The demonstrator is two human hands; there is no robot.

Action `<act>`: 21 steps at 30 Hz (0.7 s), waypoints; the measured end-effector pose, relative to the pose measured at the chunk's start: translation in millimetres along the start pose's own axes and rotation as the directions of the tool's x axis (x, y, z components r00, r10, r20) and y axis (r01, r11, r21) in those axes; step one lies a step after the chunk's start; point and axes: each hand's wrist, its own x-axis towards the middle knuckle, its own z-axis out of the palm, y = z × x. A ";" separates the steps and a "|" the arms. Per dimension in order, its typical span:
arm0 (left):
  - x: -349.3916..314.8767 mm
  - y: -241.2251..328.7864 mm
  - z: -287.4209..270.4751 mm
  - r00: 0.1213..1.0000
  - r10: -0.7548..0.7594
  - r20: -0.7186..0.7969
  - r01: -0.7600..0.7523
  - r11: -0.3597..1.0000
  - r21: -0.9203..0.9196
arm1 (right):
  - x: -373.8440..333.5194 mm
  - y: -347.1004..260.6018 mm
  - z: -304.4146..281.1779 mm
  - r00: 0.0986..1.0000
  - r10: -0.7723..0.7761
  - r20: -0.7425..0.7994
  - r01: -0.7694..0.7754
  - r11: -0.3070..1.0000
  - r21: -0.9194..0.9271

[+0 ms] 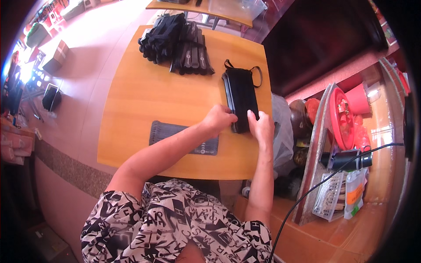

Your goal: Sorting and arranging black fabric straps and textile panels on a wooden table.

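A flat, black, rectangular strapped bag (244,94) lies at the right side of the yellow table (127,101), with thin straps looping from its far end. My left hand (218,119) pinches the bag's near left edge. At the near right corner, my right hand (262,126) grips the other edge, thumb on top and fingers partly hidden. Beneath my left forearm lies a fanned stack of flat grey pieces (169,131), partly covered by the arm. Farther back rests a pile of black strapped bags (164,37) beside a row of dark grey folded ones (193,52).
Close to the table's right edge stand a pale plastic bag (282,127) and a shelf holding a red basin (341,118). A black cable (307,197) runs across the lower right. Another table (228,13) stands beyond, and a cardboard box (55,55) sits on the floor at left.
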 end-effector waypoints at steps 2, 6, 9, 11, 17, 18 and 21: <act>-2.2 4.3 -1.3 1.000 0.025 -0.009 -0.023 0.985 0.173 | 1.5 5.0 -2.9 0.999 -0.027 0.023 0.027 0.999 0.022; -3.1 5.4 7.3 0.826 0.506 -0.246 -0.308 0.772 0.556 | 18.4 20.2 -9.6 0.998 -0.033 0.060 0.017 0.968 0.248; 6.1 21.8 14.8 0.551 0.834 0.030 -0.601 0.371 0.708 | 54.2 32.7 -11.1 0.986 -0.148 -0.081 0.163 0.960 0.229; 11.6 23.7 20.1 0.538 0.836 0.108 -0.581 0.275 0.766 | 84.7 23.2 -11.3 0.976 -0.200 -0.084 0.215 0.945 0.246; 17.9 12.5 23.0 0.653 0.688 0.317 -0.522 0.105 0.846 | 156.4 16.7 17.7 0.783 -0.622 -0.015 0.622 0.781 0.058; 18.2 17.0 22.3 0.667 0.666 0.334 -0.522 0.098 0.847 | 164.2 15.6 22.0 0.776 -0.629 0.049 0.623 0.776 0.100; 21.3 17.4 24.8 0.661 0.662 0.353 -0.518 0.062 0.853 | 193.1 26.4 29.0 0.772 -0.631 0.073 0.623 0.775 0.109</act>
